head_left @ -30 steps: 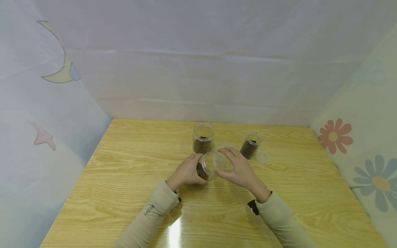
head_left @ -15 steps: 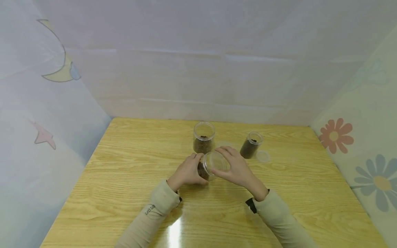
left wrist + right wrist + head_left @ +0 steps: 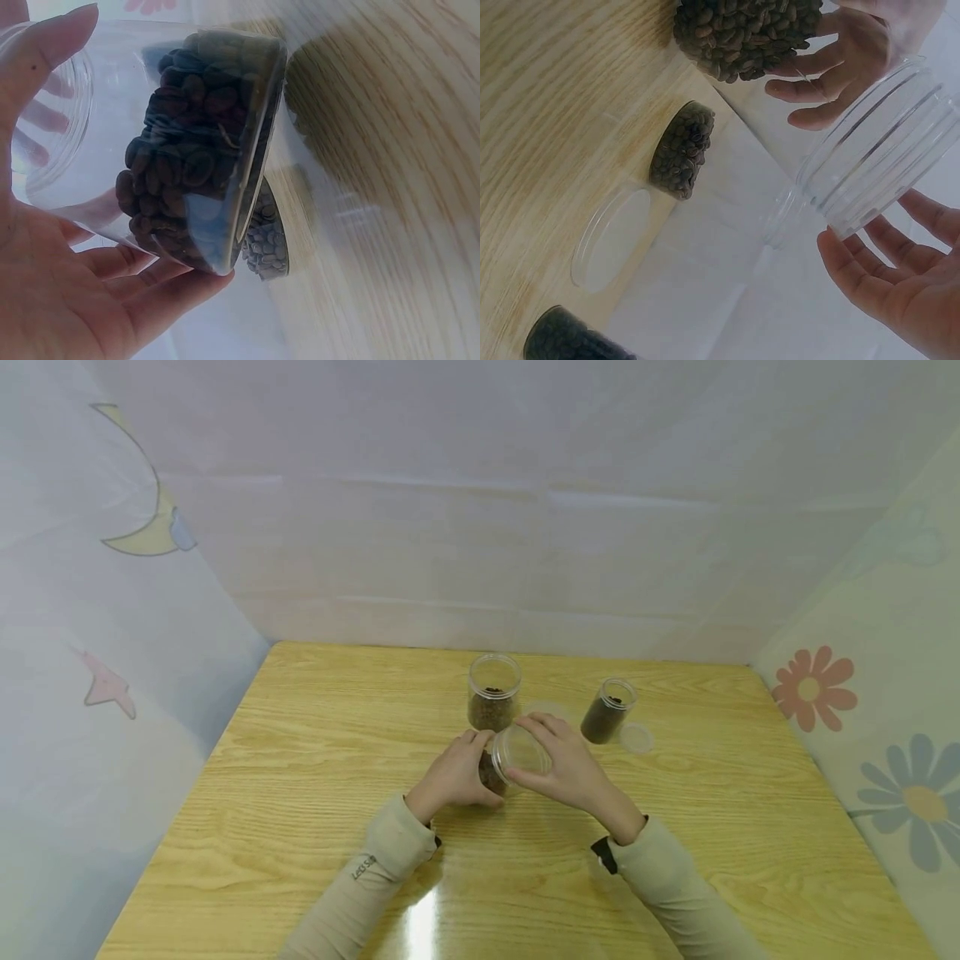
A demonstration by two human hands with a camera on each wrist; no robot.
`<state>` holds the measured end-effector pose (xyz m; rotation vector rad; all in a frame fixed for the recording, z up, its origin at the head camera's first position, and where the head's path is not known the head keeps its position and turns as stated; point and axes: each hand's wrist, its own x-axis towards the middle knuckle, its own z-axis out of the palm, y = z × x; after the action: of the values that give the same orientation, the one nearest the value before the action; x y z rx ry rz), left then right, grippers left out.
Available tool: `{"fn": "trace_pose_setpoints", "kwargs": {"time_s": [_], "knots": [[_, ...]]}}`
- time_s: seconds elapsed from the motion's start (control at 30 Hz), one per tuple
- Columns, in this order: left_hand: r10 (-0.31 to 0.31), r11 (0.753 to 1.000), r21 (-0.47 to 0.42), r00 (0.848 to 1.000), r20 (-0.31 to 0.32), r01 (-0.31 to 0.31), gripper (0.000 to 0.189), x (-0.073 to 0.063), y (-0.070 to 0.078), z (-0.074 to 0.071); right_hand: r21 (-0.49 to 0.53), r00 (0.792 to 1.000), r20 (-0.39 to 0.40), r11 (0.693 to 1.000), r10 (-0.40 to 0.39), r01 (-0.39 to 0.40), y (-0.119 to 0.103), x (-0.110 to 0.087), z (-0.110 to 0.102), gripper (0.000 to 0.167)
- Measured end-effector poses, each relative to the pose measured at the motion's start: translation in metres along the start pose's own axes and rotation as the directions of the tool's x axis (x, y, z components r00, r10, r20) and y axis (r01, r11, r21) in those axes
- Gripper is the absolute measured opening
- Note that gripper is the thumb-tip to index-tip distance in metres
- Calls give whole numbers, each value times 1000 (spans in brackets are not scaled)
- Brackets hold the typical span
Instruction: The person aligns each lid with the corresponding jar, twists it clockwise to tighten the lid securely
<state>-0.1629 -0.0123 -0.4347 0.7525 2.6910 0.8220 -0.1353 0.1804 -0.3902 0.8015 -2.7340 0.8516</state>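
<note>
In the head view my left hand [image 3: 455, 774] grips a clear jar [image 3: 491, 774] part-filled with brown coffee beans. The jar is tilted, its mouth turned to the right. My right hand [image 3: 566, 768] holds a clear lid [image 3: 528, 752] over that mouth, thumb and fingers at its edge. Whether the lid is seated on the threads I cannot tell. The left wrist view shows the beans [image 3: 187, 150] heaped toward the jar's base, with my left fingers [image 3: 169, 300] curled beneath. Ridged clear plastic [image 3: 877, 150] lies against my right fingertips in the right wrist view.
Behind my hands an uncovered jar of coffee beans [image 3: 492, 712] stands on the wooden table [image 3: 300, 760]. A narrower jar of dark beans [image 3: 602, 720] stands at right, with a small lid [image 3: 637, 739] beside it. Another clear lid [image 3: 547, 708] lies behind my right hand.
My right hand has moved slightly left, bringing the lid from a small gap up to the jar's mouth. My left hand and the jar have hardly moved.
</note>
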Motion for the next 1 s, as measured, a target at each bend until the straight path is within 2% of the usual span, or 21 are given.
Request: {"fn": "trace_pose_setpoints", "kwargs": {"time_s": [0.37, 0.8, 1.0], "knots": [[1, 1000, 18, 1000, 7, -1, 97, 0, 1, 0, -5, 997, 62, 999, 53, -53, -2, 0, 3, 67], [21, 1000, 3, 998, -52, -21, 95, -2, 0, 3, -3, 998, 56, 999, 40, -40, -1, 0, 4, 66], [63, 997, 54, 995, -75, -59, 92, -3, 0, -2, 20, 997, 49, 998, 52, -53, 1, -1, 5, 67]]}}
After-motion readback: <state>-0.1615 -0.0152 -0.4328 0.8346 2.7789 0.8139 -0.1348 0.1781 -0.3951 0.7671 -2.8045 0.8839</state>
